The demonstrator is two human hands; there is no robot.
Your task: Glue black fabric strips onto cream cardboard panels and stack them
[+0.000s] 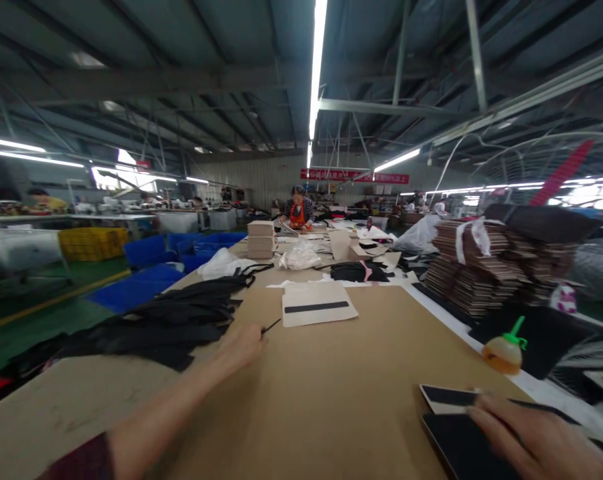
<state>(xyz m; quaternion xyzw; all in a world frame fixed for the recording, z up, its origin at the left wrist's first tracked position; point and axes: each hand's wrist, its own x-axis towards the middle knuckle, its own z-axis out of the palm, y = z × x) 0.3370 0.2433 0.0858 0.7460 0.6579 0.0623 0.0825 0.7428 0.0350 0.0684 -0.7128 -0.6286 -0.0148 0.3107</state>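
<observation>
My left hand [244, 345] reaches forward over the brown table [331, 387], its fingers closed on a thin black strip [271, 326] that pokes out toward a beige card with a black stripe [317, 304]. A heap of black fabric pieces [181, 313] lies just left of that hand. My right hand [531, 437] rests at the lower right on flat black pieces [461, 447], fingers lying on them, next to a white card with a black band [446, 397].
An orange glue bottle with a green nozzle [504, 352] stands at the right edge. Stacks of brown card pieces [481, 267] rise behind it. Boxes [260, 239] and bags lie farther up the table, where a person in an orange apron [297, 210] works. Blue crates [151, 257] sit on the floor at left.
</observation>
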